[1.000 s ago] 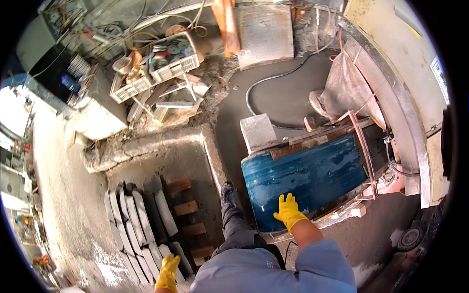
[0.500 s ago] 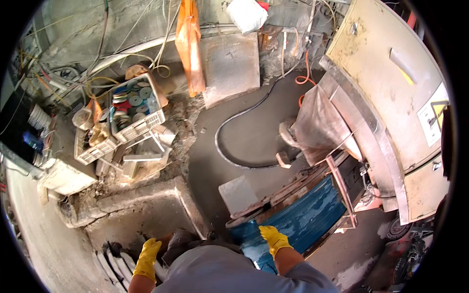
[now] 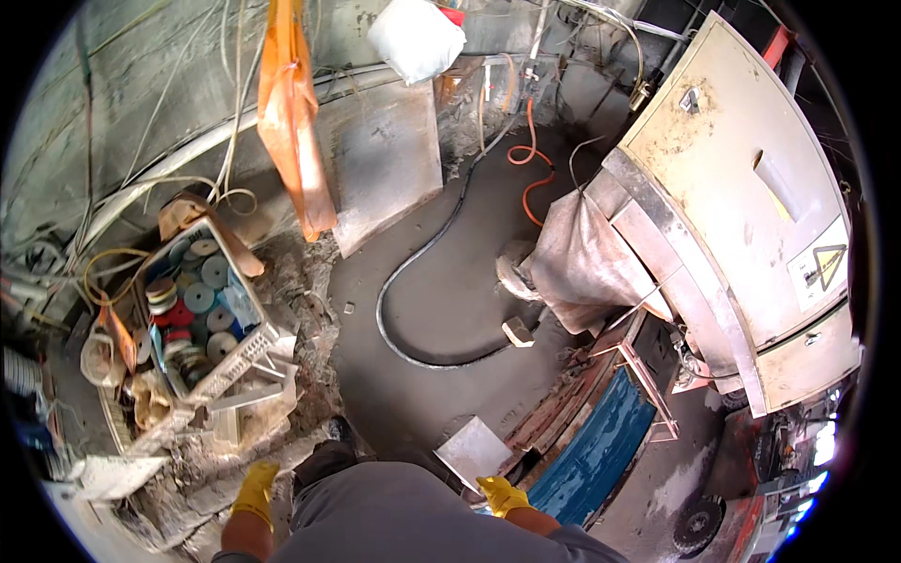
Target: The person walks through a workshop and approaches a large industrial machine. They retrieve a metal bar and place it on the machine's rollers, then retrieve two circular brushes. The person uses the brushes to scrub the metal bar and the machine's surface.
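Observation:
Both of my hands wear yellow rubber gloves. My left hand (image 3: 254, 492) hangs at my left side above rubble, near the crate; its fingers are seen edge-on, so their posture is unclear. Nothing shows in it. On the other side, my right hand (image 3: 503, 495) is by the near end of a long wet blue surface (image 3: 593, 453) set in a rusty frame. Its fingers stretch toward the left and appear to hold nothing. I cannot tell whether it touches the blue surface. A pale square slab (image 3: 475, 452) lies just beyond it.
At left, a plastic crate (image 3: 246, 361) holds several round discs. A black hose (image 3: 383, 324) loops across the wet grey floor (image 3: 432, 394). An orange sheet (image 3: 289, 122) hangs by a leaning panel (image 3: 387, 155). A beige cabinet (image 3: 741, 188) and a draped cloth (image 3: 591, 258) stand at right.
The view has shifted forward and left, bringing the crate and slab closer. My right hand has moved back from the middle of the blue surface to its near end; my left hand stays low.

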Demonstrator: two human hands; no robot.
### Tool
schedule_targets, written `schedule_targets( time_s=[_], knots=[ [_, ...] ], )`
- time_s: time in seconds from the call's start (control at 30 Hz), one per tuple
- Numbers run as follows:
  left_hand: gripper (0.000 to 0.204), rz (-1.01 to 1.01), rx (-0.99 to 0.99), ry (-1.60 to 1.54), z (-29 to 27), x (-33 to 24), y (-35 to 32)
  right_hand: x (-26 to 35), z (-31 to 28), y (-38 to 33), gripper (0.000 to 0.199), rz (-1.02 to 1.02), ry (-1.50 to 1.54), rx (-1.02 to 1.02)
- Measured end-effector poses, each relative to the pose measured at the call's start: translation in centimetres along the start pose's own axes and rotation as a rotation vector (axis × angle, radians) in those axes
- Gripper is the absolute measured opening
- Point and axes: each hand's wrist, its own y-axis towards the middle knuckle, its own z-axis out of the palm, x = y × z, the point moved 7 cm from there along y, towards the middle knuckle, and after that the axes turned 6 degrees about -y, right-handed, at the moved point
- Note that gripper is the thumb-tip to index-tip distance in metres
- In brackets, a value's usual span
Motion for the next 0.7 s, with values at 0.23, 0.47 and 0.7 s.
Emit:
schedule_targets(
  time_s=[0.23, 0.47, 0.7],
  knots=[
    [0.065, 0.497, 0.033, 0.255, -1.8, -28.0, 13.2, 11.7, -6.3, 9.7, 0.051, 0.01, 0.307, -0.267],
    [0.071, 0.545, 0.345, -0.123, 13.1, -46.4, 15.8, 15.9, -14.8, 24.2, 0.047, 0.038, 0.159, -0.093],
    [0.052, 0.375, -0.022, 0.23, 24.0, -48.2, 34.1, 17.4, -34.7, 48.3, 0.045, -0.006, -0.046, -0.049]
  ],
)
